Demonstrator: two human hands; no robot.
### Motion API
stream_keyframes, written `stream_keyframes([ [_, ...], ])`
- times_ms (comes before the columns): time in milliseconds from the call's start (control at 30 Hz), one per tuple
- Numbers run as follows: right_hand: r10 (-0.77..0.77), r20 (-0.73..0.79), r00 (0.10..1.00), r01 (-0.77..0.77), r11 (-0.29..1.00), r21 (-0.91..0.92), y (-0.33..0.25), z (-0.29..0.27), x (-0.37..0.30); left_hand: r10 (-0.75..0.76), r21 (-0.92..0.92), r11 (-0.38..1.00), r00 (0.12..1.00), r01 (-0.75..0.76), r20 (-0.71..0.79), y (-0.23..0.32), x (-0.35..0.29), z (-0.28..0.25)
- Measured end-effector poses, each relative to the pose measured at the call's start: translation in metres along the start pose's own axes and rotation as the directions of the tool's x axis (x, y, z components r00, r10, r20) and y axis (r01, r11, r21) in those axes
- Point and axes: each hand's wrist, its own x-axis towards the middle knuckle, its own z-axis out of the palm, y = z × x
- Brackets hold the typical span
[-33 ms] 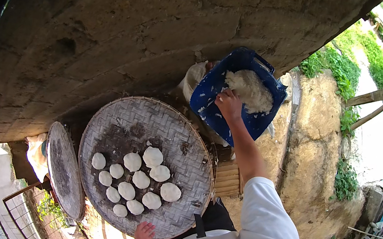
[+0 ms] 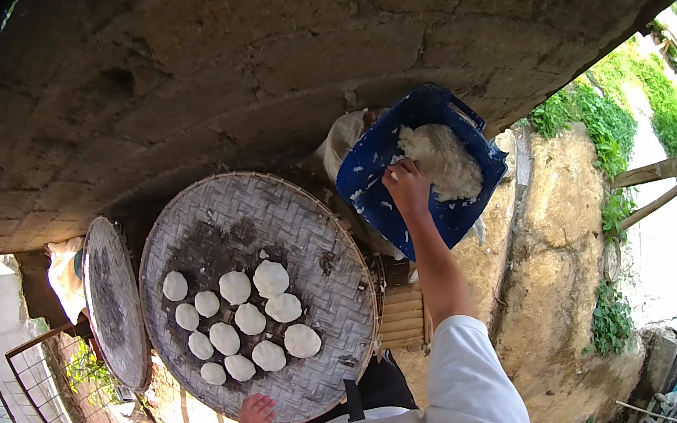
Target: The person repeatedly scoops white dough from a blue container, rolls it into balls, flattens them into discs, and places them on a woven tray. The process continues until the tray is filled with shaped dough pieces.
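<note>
My right hand (image 2: pixel 408 185) reaches into a blue plastic tub (image 2: pixel 366 202), beside a heap of white, crumbly dough-like mash (image 2: pixel 442 161). Its fingers are curled inward, and what they hold, if anything, is hidden. Lower down, my left hand (image 2: pixel 257 410) rests at the near rim of a round woven bamboo tray (image 2: pixel 213 201), fingers stretched out and holding nothing. Several rounded white lumps (image 2: pixel 250 319), like balls of dough, lie apart or close together on the tray's darkened middle.
A second round woven tray (image 2: pixel 111 300) leans on edge at the left. Behind the tub and tray rises a rough block wall (image 2: pixel 203 60). A pale sack (image 2: pixel 340 143) touches the tub's left side. Bamboo slats (image 2: pixel 403 317) lie between the tray and the earthen bank (image 2: pixel 557 244).
</note>
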Motion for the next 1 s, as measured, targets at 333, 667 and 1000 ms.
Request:
stream_keyframes([
  [333,0.194,-0.159,0.968,-0.182,0.979,0.088,-0.014,0.002,-0.034,-0.025,-0.004,1.000,1.000,0.025,-0.010,-0.005,0.009,0.005],
  [667,0.070,-0.188,0.980,-0.070,0.997,0.006,-0.031,-0.033,-0.057,-0.030,0.037,0.999,0.999,0.031,-0.023,-0.002,0.008,0.006],
  [1000,-0.048,-0.221,0.974,0.047,0.999,-0.013,-0.025,-0.015,-0.034,0.044,0.062,0.996,0.982,-0.057,0.181,0.015,0.007,0.048],
])
